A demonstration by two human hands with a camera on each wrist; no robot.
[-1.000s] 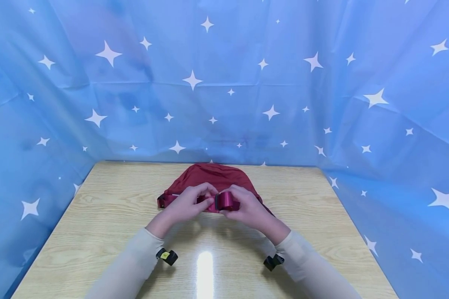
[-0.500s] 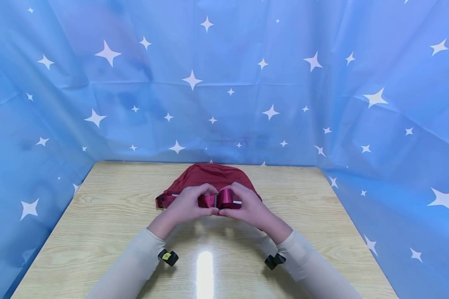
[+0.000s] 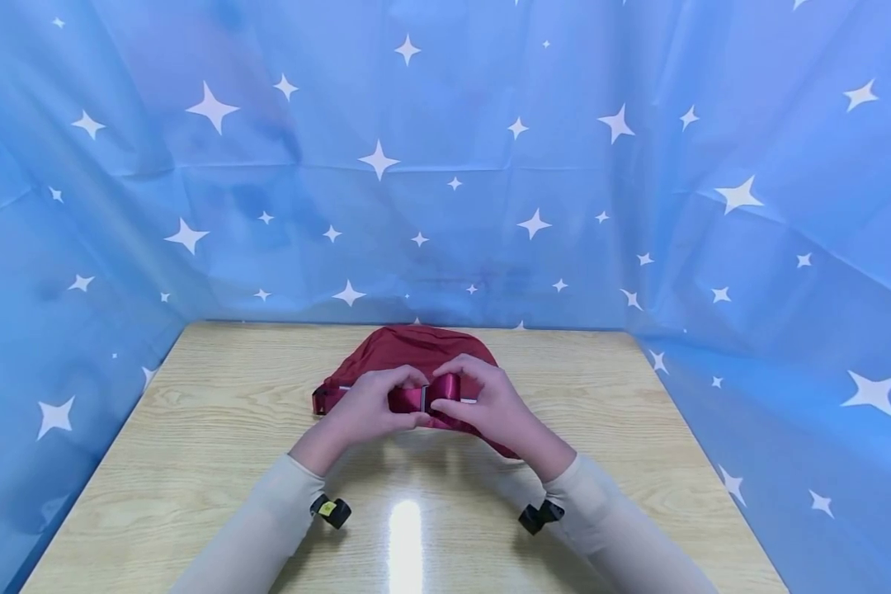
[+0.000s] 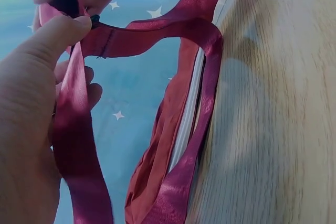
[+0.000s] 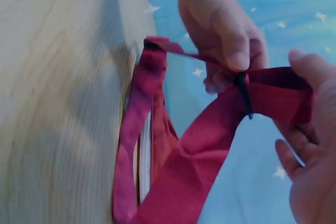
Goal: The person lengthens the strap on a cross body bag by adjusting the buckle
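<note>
A dark red waist bag (image 3: 416, 342) lies at the far middle of the table, its wide strap (image 3: 406, 401) raised in front of it. Along the strap sits a thin black slider buckle (image 5: 244, 95), with a loop of webbing on its right side. My left hand (image 3: 371, 404) pinches the strap by the slider between thumb and fingers. On the other side, my right hand (image 3: 499, 406) holds the strap loop between thumb and fingertips. The left wrist view shows webbing hanging below the left thumb (image 4: 63, 30). A pale zipper (image 4: 186, 114) runs along the bag.
The light wood table (image 3: 230, 396) extends around the bag. Behind and at both sides hangs a blue cloth (image 3: 445, 206) with white stars. Another buckle (image 3: 319, 399) sits at the bag's left end. Black wrist cameras (image 3: 542, 518) are on both sleeves.
My left thumb has shifted to the strap's lower edge by the slider. The right thumb has moved up onto the loop. More of the bag's lower right edge shows now.
</note>
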